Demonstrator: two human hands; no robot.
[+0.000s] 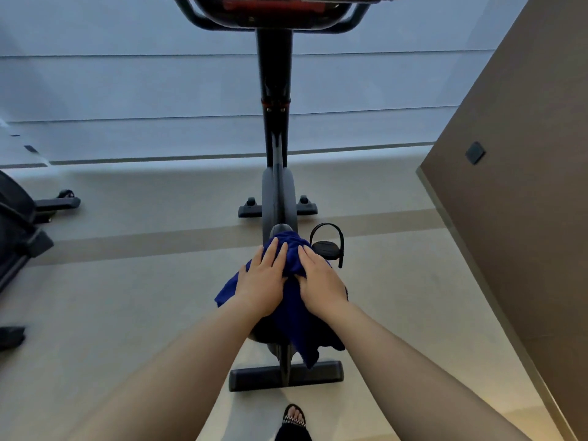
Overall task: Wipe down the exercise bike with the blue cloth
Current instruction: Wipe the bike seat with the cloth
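Exercise bike: black, upright on the floor, seen from behind; tall front post, strapped pedal on its right, rear base bar nearest the viewer.
Blue cloth: dark blue, crumpled, draped over the bike's seat area, ends hanging down.

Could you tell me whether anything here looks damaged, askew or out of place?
Nothing stands out. The exercise bike stands straight and looks intact, with the blue cloth draped over it under the left hand and right hand. A small dark object lies on the floor at left; I cannot tell what.
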